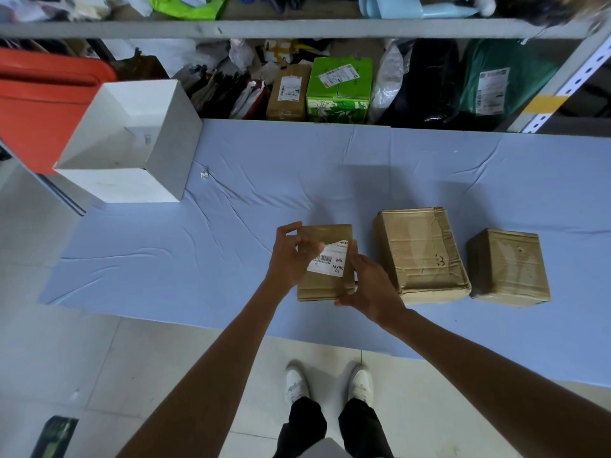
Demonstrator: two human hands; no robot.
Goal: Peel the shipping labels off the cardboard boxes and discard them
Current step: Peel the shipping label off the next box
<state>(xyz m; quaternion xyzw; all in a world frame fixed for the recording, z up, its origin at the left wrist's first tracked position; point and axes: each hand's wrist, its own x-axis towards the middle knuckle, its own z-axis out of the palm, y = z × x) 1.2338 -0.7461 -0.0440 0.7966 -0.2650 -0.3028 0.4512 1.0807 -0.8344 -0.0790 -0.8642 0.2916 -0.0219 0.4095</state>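
Three cardboard boxes sit in a row on the blue cloth. The leftmost box carries a white shipping label with a barcode; its upper left corner is lifted off the cardboard. My left hand pinches that lifted corner. My right hand grips the box's right side and near corner. The middle box and the right box show no label on the faces I see. An open white box stands at the cloth's far left corner.
The blue cloth covers a low surface above a tiled floor. Behind it a metal shelf holds parcels, bags and a green carton. A red container stands far left. My white shoes are below.
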